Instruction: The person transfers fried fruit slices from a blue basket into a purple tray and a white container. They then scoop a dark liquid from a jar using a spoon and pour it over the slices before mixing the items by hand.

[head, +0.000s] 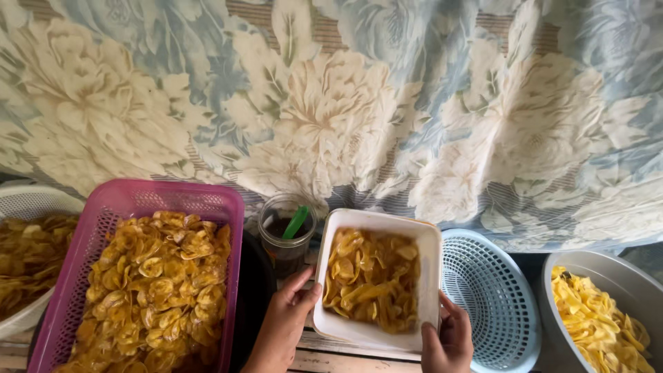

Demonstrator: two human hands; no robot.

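A flowered cloth (387,103) hangs behind everything. Your pink basket (103,214) of chips sits left. Your left hand (284,324) and right hand (449,342) close their fingers (304,287) on one white tub (376,224) of chips at the centre, an empty blue basket (494,304) just beside it, one cup (284,238) behind.

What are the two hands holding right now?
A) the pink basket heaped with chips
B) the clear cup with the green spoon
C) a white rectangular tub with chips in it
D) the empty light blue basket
C: the left hand and right hand grip opposite sides of the white tub, which holds golden chips.
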